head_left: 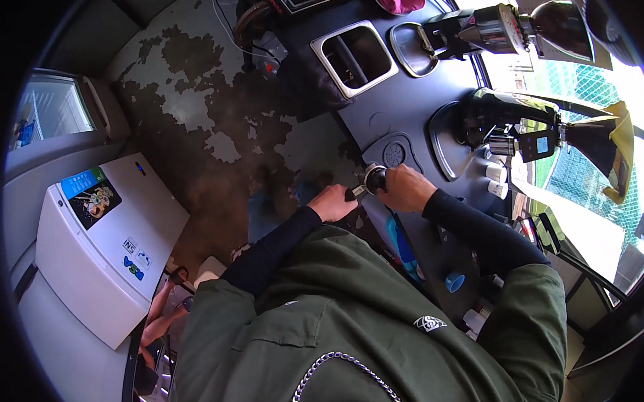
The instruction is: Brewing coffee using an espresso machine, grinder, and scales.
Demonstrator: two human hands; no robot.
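Note:
My left hand [332,203] is closed around the short dark handle of a portafilter [355,193], close in front of my body. Over the portafilter's metal basket, my right hand [406,191] grips what looks like a tamper [378,179] with a dark rounded top. The two hands are almost together at the counter's edge. How far the tamper sits in the basket cannot be made out, and any coffee inside is hidden. Just beyond them lies a grey mat [413,164] with a round dotted patch.
A steel-rimmed knock box [320,45] is set at the far counter [378,118]. Two coffee grinders [509,126] [487,29] stand along the window side, near white cups [497,189]. A blue cup [455,281] sits right. At left are a white fridge [115,243] and another person's arm [160,326].

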